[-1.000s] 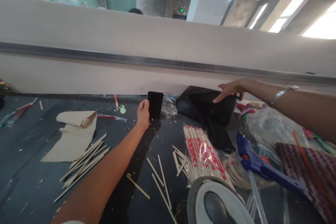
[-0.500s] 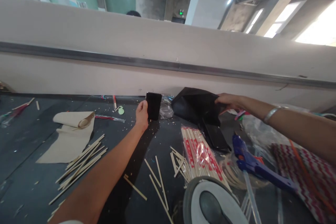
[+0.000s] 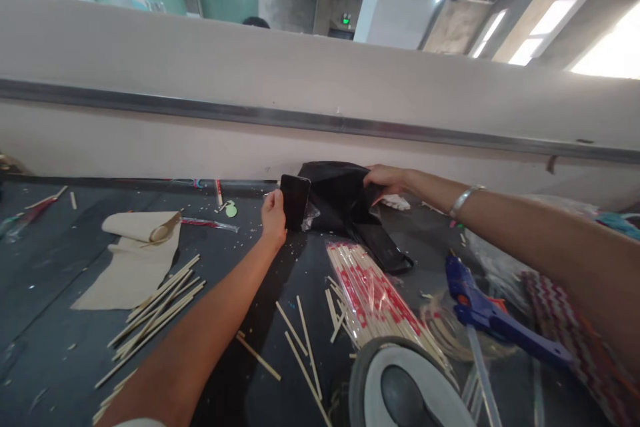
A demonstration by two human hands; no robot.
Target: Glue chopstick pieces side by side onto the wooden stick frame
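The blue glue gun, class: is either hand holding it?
No: the left hand holds a phone, the right hand grips black material, and the glue gun lies apart.

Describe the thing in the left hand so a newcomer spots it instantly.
Start at the pale partition along the far edge of the dark tabletop. Near its foot, about mid-frame, the left hand grips a phone-like black slab, roughly upright. Its small, straight-edged rectangle sets it apart from the larger, creased black material beside it, at the right hand.

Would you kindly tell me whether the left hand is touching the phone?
Touching: the head view shows the left hand gripping the phone by its left edge.
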